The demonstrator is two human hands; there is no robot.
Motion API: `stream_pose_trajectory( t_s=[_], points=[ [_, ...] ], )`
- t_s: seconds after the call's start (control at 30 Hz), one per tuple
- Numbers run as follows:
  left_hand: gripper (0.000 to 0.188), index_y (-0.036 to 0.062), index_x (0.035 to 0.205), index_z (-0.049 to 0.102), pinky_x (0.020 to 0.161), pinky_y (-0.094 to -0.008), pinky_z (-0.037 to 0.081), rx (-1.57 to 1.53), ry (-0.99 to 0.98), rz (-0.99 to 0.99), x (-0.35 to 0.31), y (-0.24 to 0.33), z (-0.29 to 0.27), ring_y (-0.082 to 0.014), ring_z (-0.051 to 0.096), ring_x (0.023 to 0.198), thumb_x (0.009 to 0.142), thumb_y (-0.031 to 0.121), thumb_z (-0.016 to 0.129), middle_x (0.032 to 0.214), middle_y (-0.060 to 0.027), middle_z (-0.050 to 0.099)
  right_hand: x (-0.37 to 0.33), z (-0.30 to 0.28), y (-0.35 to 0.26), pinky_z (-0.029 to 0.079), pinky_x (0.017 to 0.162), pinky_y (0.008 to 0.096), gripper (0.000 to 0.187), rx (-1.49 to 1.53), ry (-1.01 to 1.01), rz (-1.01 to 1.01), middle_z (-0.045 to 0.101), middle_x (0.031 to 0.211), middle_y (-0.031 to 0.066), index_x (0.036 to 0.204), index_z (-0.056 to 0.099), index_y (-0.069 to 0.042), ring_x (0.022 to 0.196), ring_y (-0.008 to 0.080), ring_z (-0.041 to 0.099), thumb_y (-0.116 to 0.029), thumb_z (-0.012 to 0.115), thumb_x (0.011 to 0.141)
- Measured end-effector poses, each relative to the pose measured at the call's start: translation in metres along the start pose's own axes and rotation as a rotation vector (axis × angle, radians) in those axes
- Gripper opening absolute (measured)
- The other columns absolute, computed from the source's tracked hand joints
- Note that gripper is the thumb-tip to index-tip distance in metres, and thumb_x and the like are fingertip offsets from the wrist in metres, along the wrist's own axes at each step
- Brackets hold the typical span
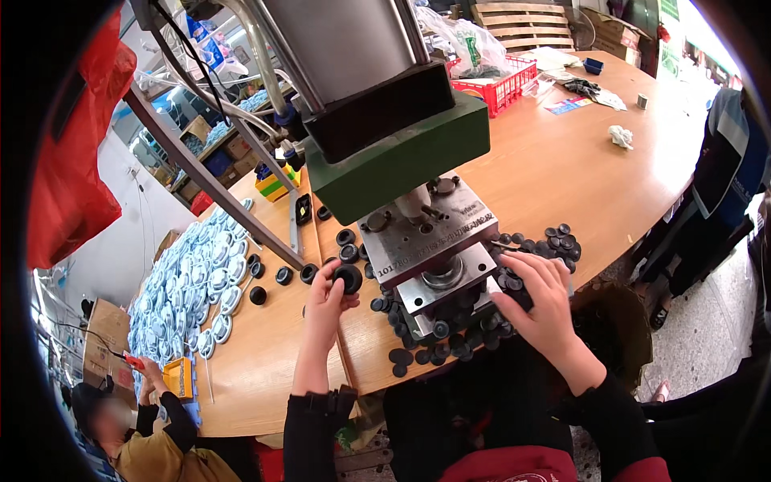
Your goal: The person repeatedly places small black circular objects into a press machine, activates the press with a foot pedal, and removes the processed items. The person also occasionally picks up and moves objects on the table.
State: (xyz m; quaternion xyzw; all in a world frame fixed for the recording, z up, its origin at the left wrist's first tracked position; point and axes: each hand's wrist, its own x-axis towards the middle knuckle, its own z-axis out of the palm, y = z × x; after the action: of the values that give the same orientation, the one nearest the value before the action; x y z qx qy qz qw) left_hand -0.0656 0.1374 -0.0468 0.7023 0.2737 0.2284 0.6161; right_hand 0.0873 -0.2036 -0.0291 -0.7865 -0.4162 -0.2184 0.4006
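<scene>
Over the table's [261,373] near edge, the left hand [324,304] is pinching a round black cap [348,279]; the right hand [542,309] is spreading, thumb and fingers apart, beside the metal die [462,217]. The cap is probably feeling light, stiff, a bit slippery and hard to break, its rim seeming best to hold; it is showing a sunken middle; farther off, pale blue pieces [193,277] are lying along the left edge.
</scene>
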Motion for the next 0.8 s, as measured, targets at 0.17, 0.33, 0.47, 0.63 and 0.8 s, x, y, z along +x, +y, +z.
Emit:
stream_pose_trajectory(
  t_s=[0.17,0.33,0.47,0.63,0.8],
  points=[
    [0.058,0.0031,0.153,0.044,0.08,-0.0328,0.059,-0.411,-0.117,-0.115,-0.092,0.044,0.011,-0.019,0.07,0.093,0.1,0.005,0.067,0.118,-0.013,0.066,0.046,0.053,-0.045,0.031,0.108,0.0419,0.063,0.097,0.0,0.109,0.064,0.121,0.0069,0.123,0.065,-0.007,0.119,0.0257,0.057,-0.046,0.086,0.079],
    [0.074,-0.0035,0.153,0.041,0.079,-0.0279,0.056,-0.068,-0.134,0.025,-0.115,0.064,0.046,-0.0153,0.068,0.094,0.09,0.005,0.08,0.122,-0.0104,0.064,0.044,0.071,-0.04,0.032,0.106,0.0427,0.055,0.036,0.039,0.117,0.066,0.114,0.0067,0.118,0.068,-0.007,0.118,0.0268,0.057,-0.04,0.086,0.078],
    [0.072,-0.0055,0.146,0.051,0.079,-0.0262,0.053,0.285,-0.092,0.312,-0.087,0.057,0.077,-0.0124,0.065,0.092,0.085,0.012,0.086,0.109,-0.0075,0.067,0.014,0.04,-0.026,0.035,0.106,0.0425,0.054,0.124,0.1,0.054,0.067,0.118,0.0096,0.12,0.068,-0.007,0.118,0.0288,0.058,-0.031,0.087,0.075],
    [0.062,-0.0054,0.133,0.063,0.076,-0.0272,0.053,0.463,-0.019,0.322,-0.068,0.064,0.11,-0.011,0.063,0.083,0.084,0.021,0.088,0.103,-0.0073,0.069,-0.104,-0.026,0.05,0.038,0.107,0.0434,0.054,-0.116,0.072,0.359,0.067,0.117,0.0112,0.121,0.067,-0.006,0.117,0.0322,0.058,-0.023,0.086,0.074],
    [0.051,-0.0002,0.117,0.07,0.066,-0.0282,0.051,0.516,-0.088,0.359,-0.046,0.077,0.129,-0.0126,0.062,0.069,0.082,0.03,0.09,0.094,-0.0076,0.071,-0.233,-0.075,0.163,0.032,0.117,0.05,0.081,-0.465,-0.165,0.556,0.049,0.152,0.0175,0.152,0.049,-0.007,0.143,0.0374,0.043,-0.03,0.083,0.082]
  ],
)
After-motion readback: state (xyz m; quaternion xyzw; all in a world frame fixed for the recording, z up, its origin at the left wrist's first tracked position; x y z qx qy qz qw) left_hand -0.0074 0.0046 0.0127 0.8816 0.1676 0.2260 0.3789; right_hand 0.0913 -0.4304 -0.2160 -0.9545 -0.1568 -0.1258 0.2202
